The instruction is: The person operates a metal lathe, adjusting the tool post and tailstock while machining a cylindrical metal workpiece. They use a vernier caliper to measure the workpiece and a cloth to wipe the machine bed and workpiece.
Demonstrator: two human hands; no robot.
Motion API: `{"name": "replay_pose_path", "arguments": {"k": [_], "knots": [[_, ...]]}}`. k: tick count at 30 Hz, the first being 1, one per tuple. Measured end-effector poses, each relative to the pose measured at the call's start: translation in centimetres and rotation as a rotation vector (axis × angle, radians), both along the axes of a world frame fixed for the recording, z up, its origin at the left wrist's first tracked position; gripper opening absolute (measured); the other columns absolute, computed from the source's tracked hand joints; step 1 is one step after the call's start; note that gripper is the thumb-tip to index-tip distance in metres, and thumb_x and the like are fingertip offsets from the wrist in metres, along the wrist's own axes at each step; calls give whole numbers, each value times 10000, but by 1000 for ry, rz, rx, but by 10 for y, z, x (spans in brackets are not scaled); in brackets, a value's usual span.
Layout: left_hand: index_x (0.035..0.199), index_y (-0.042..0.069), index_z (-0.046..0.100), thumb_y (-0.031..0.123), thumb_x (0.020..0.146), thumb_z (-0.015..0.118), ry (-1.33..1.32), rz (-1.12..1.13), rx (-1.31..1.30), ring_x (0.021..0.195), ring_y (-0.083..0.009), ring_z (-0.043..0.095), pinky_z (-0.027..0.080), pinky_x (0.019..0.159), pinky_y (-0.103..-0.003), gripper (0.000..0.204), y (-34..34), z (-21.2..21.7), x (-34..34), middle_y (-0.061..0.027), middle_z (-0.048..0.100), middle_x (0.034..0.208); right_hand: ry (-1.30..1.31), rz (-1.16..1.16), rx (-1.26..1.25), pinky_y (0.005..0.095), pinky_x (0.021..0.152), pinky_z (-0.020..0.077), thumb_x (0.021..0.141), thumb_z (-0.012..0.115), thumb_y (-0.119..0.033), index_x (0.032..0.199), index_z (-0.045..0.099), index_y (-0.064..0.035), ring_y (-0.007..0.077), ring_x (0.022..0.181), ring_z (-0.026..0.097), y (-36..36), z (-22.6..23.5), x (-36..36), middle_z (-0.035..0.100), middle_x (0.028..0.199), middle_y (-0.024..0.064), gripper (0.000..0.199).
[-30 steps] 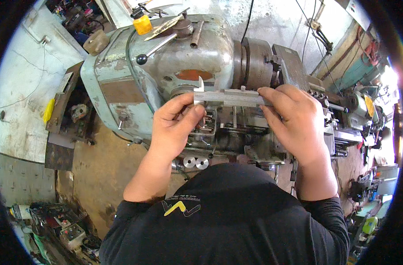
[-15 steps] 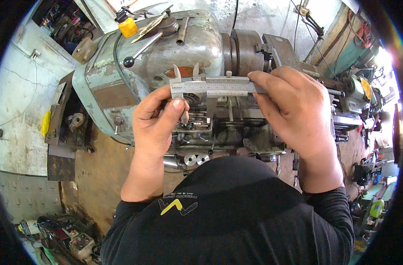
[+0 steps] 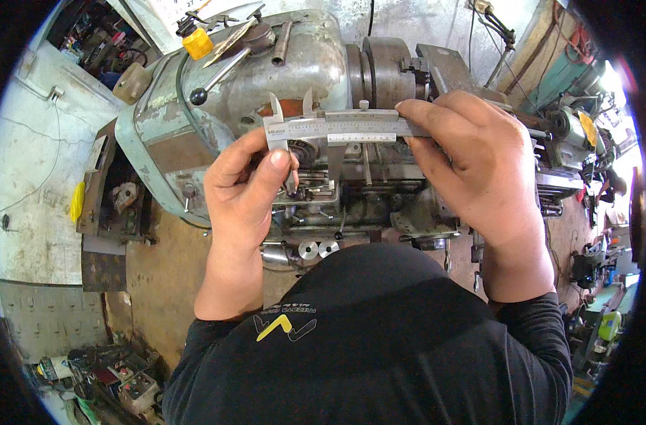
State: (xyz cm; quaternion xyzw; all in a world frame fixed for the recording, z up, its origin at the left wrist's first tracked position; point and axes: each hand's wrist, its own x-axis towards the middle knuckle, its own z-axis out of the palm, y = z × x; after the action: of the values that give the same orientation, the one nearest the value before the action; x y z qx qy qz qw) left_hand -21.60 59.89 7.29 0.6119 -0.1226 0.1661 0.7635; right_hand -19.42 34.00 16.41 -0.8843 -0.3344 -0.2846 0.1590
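Note:
A steel vernier caliper (image 3: 362, 127) is held level in front of me, above a lathe. My left hand (image 3: 246, 180) pinches its fixed-jaw end between thumb and fingers. At the other end, my right hand (image 3: 471, 149) grips the beam, thumb below and index finger along the top. The sliding jaw stands apart from the fixed jaw, with nothing visible between them. Both upper small jaws point away from me. Behind the caliper lies the worn grey-green lathe headstock (image 3: 294, 78), with the chuck (image 3: 390, 71) to its right.
On the headstock stand a yellow bottle (image 3: 197, 44), a metal tube (image 3: 282, 44) and a black-knobbed lever (image 3: 199, 95). Two round metal pieces (image 3: 317, 250) sit below the carriage. A cabinet with a yellow cloth (image 3: 76, 200) is at left; cluttered tools (image 3: 128, 379) lie lower left.
The caliper and both hands have shifted slightly left and away from me in the picture. The lathe also appears slightly shifted. Both hands keep their hold.

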Motion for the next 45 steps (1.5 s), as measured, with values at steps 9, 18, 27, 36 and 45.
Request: {"name": "replay_pose_path", "arguments": {"k": [9,18,27,36,45], "knots": [[1154,-41,667,99,919,707,-10,6,23,806,-105,625,494,721,-247,276,-2,3,-4,-67,703,930,-2,6,16,381,649,490,764,716,-80,1031,721,-79,295,702,616,-3,1,-4,611,807,95,267],[1126,-49,674,94,915,710,-23,2,23,807,-102,617,483,726,-246,257,-2,5,-5,-57,691,923,-14,14,15,377,634,486,767,722,-74,1029,719,-78,288,676,606,-1,1,-5,610,805,94,262],[1123,-50,670,90,912,715,-10,3,22,792,-108,620,490,704,-244,257,3,1,-1,-65,681,928,-14,14,-6,375,636,485,763,721,-71,1034,715,-78,289,691,612,3,1,-2,608,808,93,271],[1123,-52,667,80,918,707,-29,-35,-12,781,-115,625,501,692,-251,248,6,-2,5,-75,677,940,-3,17,6,380,632,490,758,725,-68,1031,716,-79,291,689,614,6,0,1,617,818,93,273],[1123,-44,676,86,919,707,-24,-30,25,819,-103,615,483,724,-245,243,10,-3,8,-59,673,958,-6,12,10,377,643,497,754,734,-73,1030,719,-85,289,704,627,10,-1,3,622,820,91,277]]}}
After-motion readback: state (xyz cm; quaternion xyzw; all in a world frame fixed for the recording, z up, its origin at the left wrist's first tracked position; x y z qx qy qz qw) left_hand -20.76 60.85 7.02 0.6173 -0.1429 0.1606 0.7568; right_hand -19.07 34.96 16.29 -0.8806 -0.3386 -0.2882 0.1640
